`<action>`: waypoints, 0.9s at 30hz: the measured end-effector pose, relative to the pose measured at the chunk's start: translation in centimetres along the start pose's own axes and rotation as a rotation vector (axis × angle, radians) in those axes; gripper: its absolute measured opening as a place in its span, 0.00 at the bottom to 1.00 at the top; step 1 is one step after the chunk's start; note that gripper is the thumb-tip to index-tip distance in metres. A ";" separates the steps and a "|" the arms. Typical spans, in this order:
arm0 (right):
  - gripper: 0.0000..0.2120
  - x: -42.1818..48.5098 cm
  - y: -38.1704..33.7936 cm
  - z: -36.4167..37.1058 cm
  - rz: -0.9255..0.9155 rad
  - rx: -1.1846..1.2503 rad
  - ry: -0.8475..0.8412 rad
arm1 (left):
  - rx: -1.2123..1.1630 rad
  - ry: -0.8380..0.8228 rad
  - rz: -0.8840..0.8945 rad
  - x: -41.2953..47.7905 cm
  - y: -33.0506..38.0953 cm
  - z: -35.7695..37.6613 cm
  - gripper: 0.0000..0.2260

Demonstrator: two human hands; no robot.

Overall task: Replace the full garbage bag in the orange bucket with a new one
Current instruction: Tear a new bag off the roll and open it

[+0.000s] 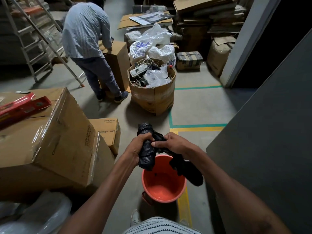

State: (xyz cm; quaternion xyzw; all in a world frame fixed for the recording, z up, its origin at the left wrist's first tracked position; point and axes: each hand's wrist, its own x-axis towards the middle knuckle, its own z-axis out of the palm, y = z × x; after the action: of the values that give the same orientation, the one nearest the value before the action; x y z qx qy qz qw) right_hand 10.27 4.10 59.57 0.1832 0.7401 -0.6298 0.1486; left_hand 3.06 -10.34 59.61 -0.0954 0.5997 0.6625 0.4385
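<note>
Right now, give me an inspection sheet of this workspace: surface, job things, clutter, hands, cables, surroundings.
Surface: grey floor with green and yellow tape lines.
Job's things: orange bucket on the floor, no bag in it; crumpled black garbage bag held above it.
Clutter: taped cardboard boxes at left; open carton full of scrap.
Hands: left hand grips the bag; right hand pinches it.
Cables: tangled wires in the open carton.
Surroundings: another person bent over a box; ladder; stacked flat cardboard.

Dim overhead indoor light, soft floor shadows, wide-angle edge warping, slight motion blur.
</note>
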 end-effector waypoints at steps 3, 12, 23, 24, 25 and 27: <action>0.11 1.1 1.5 1.3 0.049 0.267 0.103 | -0.082 -0.009 0.022 0.0 -0.1 0.7 0.07; 0.09 1.2 1.8 2.4 -0.029 0.548 0.313 | 0.011 -0.058 0.032 0.4 0.3 1.1 0.23; 0.33 1.0 2.8 -0.2 -0.031 0.381 -0.002 | 0.115 -0.014 0.053 -0.2 0.7 1.1 0.07; 0.34 0.9 2.2 -0.6 -0.020 0.302 -0.009 | 0.139 -0.002 0.078 -0.1 0.5 1.3 0.12; 0.31 0.9 1.7 -0.9 -0.016 0.215 0.002 | 0.155 0.007 0.084 0.1 0.3 1.4 0.15; 0.18 1.0 0.9 -1.2 0.008 0.002 -0.003 | 0.152 0.024 0.094 0.1 0.3 1.7 0.13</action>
State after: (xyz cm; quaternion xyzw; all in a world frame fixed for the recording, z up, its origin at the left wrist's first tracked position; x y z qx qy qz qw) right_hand 9.81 5.53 58.50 0.1851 0.7385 -0.6302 0.1520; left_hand 3.44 -8.81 60.21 -0.0416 0.6572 0.6336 0.4059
